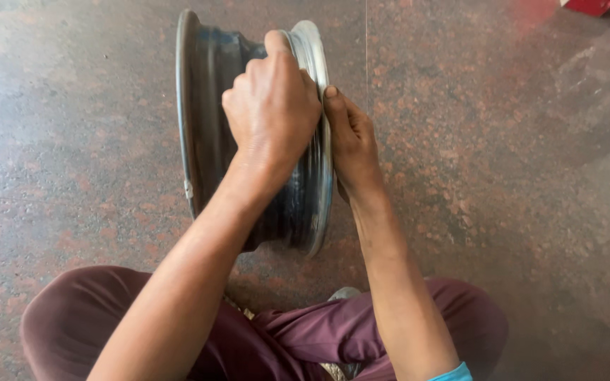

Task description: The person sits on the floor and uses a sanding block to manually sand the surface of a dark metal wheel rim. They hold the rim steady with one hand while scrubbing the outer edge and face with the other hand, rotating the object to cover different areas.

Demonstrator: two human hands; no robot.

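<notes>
A dark metal wheel rim (210,106) with shiny silver edges stands upright on its edge on the floor in front of me. My left hand (271,106) reaches over its barrel and grips the right flange from the top, fingers curled around the edge. My right hand (351,141) presses flat against the outer face of that same right flange, thumb pointing up along the rim's edge. Both forearms stretch forward from my lap.
A reddish-brown speckled stone floor (495,176) lies all around, with a thin seam running up from the rim. My crossed legs in maroon trousers (93,317) fill the bottom. A red object (594,5) sits at the top right corner.
</notes>
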